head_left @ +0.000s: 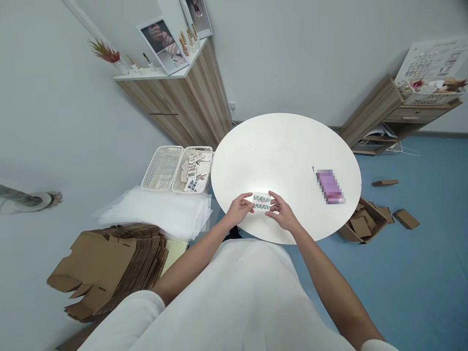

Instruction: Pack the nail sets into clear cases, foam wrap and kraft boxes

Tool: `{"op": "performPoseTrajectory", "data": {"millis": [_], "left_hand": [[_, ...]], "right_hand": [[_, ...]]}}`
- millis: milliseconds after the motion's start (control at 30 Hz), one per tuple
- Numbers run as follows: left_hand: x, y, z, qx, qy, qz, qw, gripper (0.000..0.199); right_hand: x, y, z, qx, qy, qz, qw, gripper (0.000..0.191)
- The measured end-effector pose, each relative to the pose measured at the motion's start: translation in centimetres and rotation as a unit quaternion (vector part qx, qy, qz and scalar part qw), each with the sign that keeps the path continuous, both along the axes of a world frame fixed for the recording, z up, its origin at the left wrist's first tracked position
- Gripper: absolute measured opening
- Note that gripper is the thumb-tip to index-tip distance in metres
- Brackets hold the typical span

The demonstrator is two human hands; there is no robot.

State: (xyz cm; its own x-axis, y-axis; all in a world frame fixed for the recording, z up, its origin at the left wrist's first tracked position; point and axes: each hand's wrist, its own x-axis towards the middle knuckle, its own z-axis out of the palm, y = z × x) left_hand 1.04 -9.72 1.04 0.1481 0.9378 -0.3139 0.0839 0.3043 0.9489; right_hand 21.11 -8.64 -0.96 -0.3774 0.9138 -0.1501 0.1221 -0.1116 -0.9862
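A small white card of press-on nails [262, 201], with two rows of shiny green nails, is held just over the near edge of the round white table [285, 151]. My left hand [240, 209] pinches its left edge between thumb and fingers. On the opposite side, my right hand [281, 210] grips the right edge in the same way. The green nails face up toward me. Whether the card touches the tabletop I cannot tell.
A blurred purple object [330, 186] lies on the table's right. Left of the table are a basket of nail cards [193, 170], a basket with clear plastic [163, 168], white sheets [153, 209] and flattened cartons [109, 268]. A cardboard box [363, 222] stands on the floor at right.
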Motion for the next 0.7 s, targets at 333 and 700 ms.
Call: {"op": "performPoseTrajectory", "data": {"millis": [333, 700], "left_hand": [[-2.7, -0.6, -1.0, 0.107, 0.206, -0.035, 0.972, 0.064], [-9.9, 1.1, -6.0, 0.044, 0.28, 0.006, 0.959, 0.062]], "right_hand": [[-3.2, 0.9, -1.8, 0.0, -0.013, 0.021, 1.0, 0.068], [-12.3, 4.0, -5.9, 0.029, -0.128, 0.063, 0.989, 0.064]]}}
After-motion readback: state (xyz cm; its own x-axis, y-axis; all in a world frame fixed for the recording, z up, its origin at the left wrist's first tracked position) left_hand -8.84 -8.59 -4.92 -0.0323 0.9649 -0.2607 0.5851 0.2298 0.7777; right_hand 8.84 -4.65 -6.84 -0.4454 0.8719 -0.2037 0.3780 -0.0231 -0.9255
